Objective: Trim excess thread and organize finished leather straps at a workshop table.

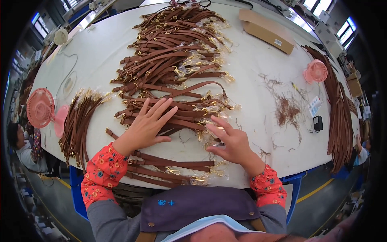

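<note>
A long heap of brown leather-like straps (161, 60) with gold clasps runs up the middle of the white table (100, 48). Clear plastic wraps the metal ends on its right side. My left hand (145, 126) lies flat across the near straps of the heap, fingers spread. At their clasp ends is my right hand (233, 142), its fingers apart and the tips near the plastic-wrapped hardware; nothing shows in its grip. Between my forearms, a few separate straps (173, 163) lie crosswise at the table's near edge, their gold snap hooks (173, 171) toward the right.
A bundle of straps (78, 121) and a pink fan (40, 107) are at left. Rightward lie thread scraps (287, 111), a black adapter (318, 123), a second pink fan (316, 71) and long brown strips (340, 121). An open cardboard box (266, 31) sits far right. People sit at both sides.
</note>
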Tool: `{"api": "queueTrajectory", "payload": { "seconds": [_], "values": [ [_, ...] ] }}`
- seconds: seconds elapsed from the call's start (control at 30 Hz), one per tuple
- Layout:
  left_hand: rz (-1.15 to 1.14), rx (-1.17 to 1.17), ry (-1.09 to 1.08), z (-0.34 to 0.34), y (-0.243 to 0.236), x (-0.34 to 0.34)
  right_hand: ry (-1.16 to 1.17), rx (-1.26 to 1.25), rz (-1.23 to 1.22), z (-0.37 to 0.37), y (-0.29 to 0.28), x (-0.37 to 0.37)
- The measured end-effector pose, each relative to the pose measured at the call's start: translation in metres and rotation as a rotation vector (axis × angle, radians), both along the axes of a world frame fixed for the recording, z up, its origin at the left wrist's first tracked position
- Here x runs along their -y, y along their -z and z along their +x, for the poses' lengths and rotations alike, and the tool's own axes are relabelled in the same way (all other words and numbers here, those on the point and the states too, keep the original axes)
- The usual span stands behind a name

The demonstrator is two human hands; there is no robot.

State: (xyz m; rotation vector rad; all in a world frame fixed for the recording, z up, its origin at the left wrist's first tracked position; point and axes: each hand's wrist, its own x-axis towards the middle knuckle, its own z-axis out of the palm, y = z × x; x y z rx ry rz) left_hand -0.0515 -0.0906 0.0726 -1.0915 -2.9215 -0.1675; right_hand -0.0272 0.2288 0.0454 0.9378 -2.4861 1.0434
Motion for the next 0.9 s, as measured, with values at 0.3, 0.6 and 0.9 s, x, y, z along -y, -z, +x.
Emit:
{"api": "queueTrajectory", "payload": {
  "seconds": [0.3, 0.6, 0.9],
  "values": [
    [-0.046, -0.172, -0.143, -0.028, 0.051, 0.037, -0.055, -0.040, 0.346, -0.033, 0.030, -0.001],
    [0.008, -0.165, -0.129, -0.022, 0.035, 0.025, 0.245, 0.200, -0.158, -0.116, 0.021, -0.010],
    [-0.025, 0.000, 0.012, 0.031, 0.006, 0.029, 0.346, 0.373, 0.203, -0.143, 0.030, -0.008]
  ]
}}
